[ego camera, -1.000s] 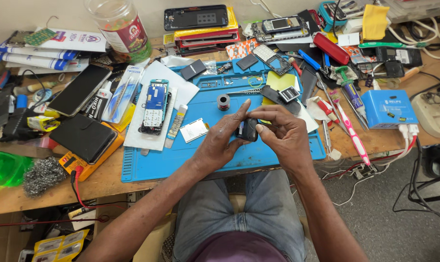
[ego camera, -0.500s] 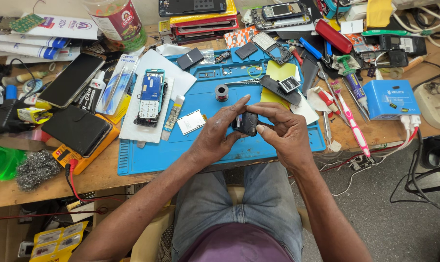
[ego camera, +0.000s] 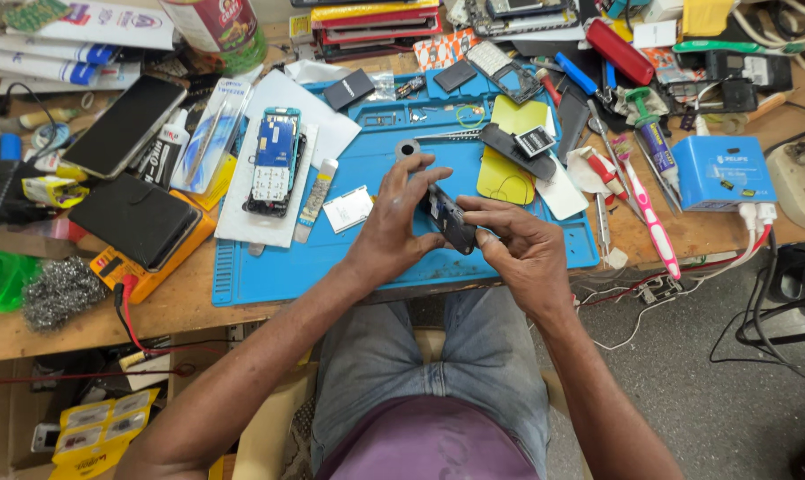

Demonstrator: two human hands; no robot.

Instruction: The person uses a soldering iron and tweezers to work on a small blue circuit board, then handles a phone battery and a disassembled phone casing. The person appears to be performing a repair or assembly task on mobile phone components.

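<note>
I see my 2 hands meet over the near edge of the blue work mat (ego camera: 269,267). Between them is a small dark phone part (ego camera: 450,220), tilted, with its top end pointing to 11 o'clock. My left hand (ego camera: 395,218) wraps the part from the 9 o'clock side, thumb under it and fingers curled over the top. My right hand (ego camera: 520,244) pinches the lower end of the part from the 3 o'clock side, fingertips closed narrow on it. The part is held just above the mat, at about the middle of the table's near side.

At 10 o'clock from my hands an opened phone (ego camera: 274,162) lies flat on a white sheet, its blue board showing. Just beside my left hand, at 9 o'clock, lies a small silver square piece (ego camera: 347,209). At 12 o'clock a small grey ring (ego camera: 408,148) sits on the mat. At 1 o'clock a yellow card (ego camera: 514,147) lies under a black phone shell. At 3 o'clock, well apart, a pink toothbrush (ego camera: 649,209) lies on the wood, and a blue box (ego camera: 721,173) sits past it.
</note>
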